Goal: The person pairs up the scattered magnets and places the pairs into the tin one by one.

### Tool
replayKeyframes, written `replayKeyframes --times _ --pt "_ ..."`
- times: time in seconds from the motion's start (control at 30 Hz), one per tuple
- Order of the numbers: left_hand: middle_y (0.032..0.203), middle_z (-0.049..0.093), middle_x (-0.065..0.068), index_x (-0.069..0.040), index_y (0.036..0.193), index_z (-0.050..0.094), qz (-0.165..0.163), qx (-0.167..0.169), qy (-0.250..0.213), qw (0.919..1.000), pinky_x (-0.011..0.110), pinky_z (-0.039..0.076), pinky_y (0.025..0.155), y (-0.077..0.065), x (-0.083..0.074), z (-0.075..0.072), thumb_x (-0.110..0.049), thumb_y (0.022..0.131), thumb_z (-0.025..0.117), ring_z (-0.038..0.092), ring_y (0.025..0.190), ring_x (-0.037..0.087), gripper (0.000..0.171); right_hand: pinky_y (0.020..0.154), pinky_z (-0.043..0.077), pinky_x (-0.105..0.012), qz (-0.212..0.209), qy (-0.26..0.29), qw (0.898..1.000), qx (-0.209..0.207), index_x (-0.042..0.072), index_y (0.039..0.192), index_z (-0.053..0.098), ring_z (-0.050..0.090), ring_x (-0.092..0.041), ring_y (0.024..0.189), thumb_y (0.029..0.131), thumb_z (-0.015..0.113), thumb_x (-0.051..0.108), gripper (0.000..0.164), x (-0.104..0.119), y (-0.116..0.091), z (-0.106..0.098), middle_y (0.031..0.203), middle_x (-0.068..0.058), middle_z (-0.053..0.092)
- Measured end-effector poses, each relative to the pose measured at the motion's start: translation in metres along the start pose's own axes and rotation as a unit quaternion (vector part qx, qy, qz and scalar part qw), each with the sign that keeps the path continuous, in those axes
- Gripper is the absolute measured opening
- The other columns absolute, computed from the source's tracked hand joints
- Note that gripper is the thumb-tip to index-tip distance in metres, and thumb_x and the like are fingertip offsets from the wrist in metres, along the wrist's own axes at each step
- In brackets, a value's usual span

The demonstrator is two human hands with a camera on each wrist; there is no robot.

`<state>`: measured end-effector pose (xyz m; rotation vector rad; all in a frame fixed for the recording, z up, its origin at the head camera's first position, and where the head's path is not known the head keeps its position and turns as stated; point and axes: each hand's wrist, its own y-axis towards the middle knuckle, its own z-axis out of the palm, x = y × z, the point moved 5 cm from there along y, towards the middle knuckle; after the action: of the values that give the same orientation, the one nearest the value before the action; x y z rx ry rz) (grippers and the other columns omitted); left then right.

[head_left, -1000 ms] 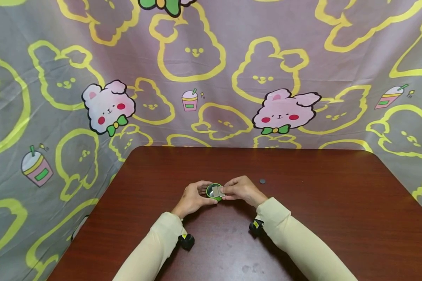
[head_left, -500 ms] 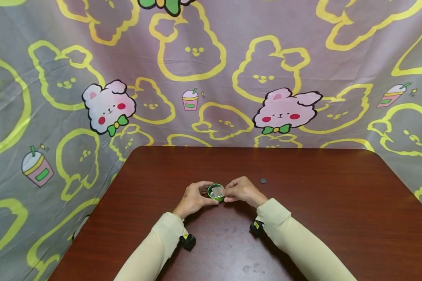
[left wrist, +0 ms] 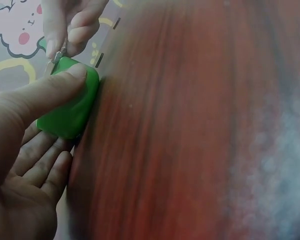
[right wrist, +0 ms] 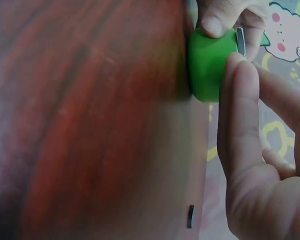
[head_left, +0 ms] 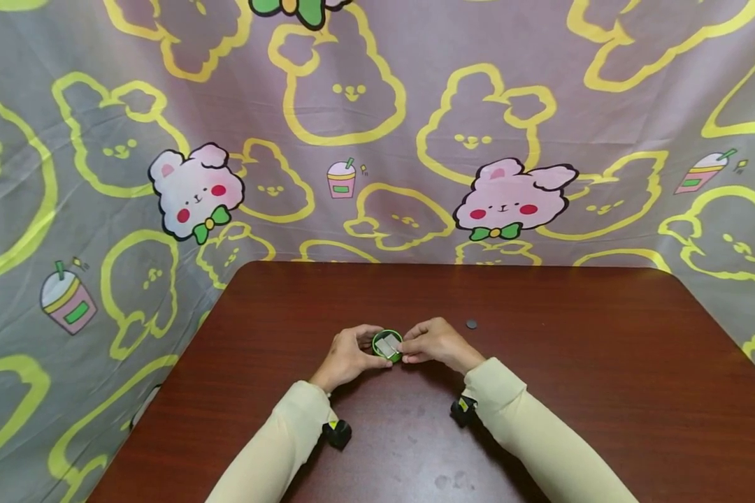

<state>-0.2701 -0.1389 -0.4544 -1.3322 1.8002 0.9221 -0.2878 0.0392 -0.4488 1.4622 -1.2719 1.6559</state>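
A round green container (right wrist: 207, 65) with a dark inside stands on the table, its open top up. My left hand (head_left: 346, 356) grips it from the left, thumb on the near side and fingers round the far side. A flat silver metal piece (head_left: 388, 344), which looks like a small hinge with two plates, lies over the container's opening. My right hand (head_left: 437, 344) pinches its right edge between thumb and fingertips. In the left wrist view the green wall (left wrist: 65, 115) shows under my left thumb. Whether the metal piece rests inside or on the rim I cannot tell.
A small dark grey disc (head_left: 472, 324) lies on the brown table (head_left: 591, 363), just beyond my right hand. Patterned cloth (head_left: 377, 230) hangs behind the table and at both sides.
The metal piece has shifted slightly left and now sits over the opening with both plates visible; earlier it stuck out past the right rim. My left hand keeps its grip.
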Motion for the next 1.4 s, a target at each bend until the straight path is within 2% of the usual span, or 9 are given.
replayKeyframes --times 0.17,0.43,0.7,1.03,1.23,1.4 --pt "0.106 0.074 0.007 -0.005 0.115 0.071 0.005 -0.002 -0.001 1.0 0.034 0.057 0.083 0.0 0.0 0.001 -0.01 0.066 0.094 0.071 0.095 0.02 0.054 0.064 0.059 -0.027 -0.005 -0.004 1.0 0.001 -0.014 0.097 0.068 0.069 -0.014 0.064 0.087 0.072 -0.006 0.013 -0.001 -0.002 0.001 0.082 -0.015 0.069" --pt "0.106 0.074 0.007 -0.005 0.116 0.071 0.003 -0.001 -0.007 1.0 0.035 0.057 0.083 0.0 0.0 0.001 -0.009 0.066 0.094 0.071 0.096 0.021 0.055 0.055 0.056 -0.024 -0.02 -0.042 0.998 -0.041 -0.008 0.082 0.068 0.064 -0.011 0.055 0.083 0.075 -0.004 0.008 0.004 0.0 0.005 0.068 -0.01 0.066" --pt "0.104 0.074 0.007 -0.005 0.114 0.072 0.0 -0.009 -0.003 1.0 0.033 0.057 0.083 0.001 0.001 0.0 -0.008 0.065 0.094 0.071 0.094 0.02 0.054 0.053 0.056 -0.024 -0.021 -0.055 0.997 -0.057 -0.006 0.079 0.067 0.061 -0.01 0.05 0.082 0.076 -0.004 0.009 0.007 0.002 0.007 0.064 -0.009 0.065" --pt "0.106 0.074 0.008 -0.004 0.115 0.071 0.006 -0.005 -0.002 1.0 0.033 0.057 0.083 0.001 0.0 0.002 -0.007 0.065 0.094 0.071 0.096 0.022 0.054 0.055 0.058 -0.028 0.006 -0.09 0.995 -0.049 0.0 0.086 0.058 0.062 -0.013 0.052 0.086 0.081 0.012 0.025 -0.004 -0.002 0.006 0.069 -0.012 0.066" --pt "0.107 0.074 0.008 -0.004 0.116 0.071 0.008 -0.002 -0.002 1.0 0.033 0.057 0.083 0.002 -0.001 0.002 -0.008 0.065 0.094 0.071 0.096 0.022 0.056 0.052 0.057 -0.027 0.012 -0.101 0.993 -0.057 0.002 0.079 0.052 0.062 -0.013 0.05 0.085 0.08 0.009 0.03 0.001 0.0 0.008 0.066 -0.012 0.064" --pt "0.106 0.074 0.008 -0.004 0.116 0.071 0.006 -0.005 -0.002 1.0 0.035 0.057 0.084 0.001 0.001 0.002 -0.009 0.065 0.094 0.071 0.096 0.021 0.056 0.049 0.055 -0.026 -0.002 -0.117 0.99 -0.072 0.003 0.077 0.05 0.06 -0.011 0.046 0.086 0.077 0.004 0.028 0.002 0.003 0.011 0.06 -0.009 0.062"
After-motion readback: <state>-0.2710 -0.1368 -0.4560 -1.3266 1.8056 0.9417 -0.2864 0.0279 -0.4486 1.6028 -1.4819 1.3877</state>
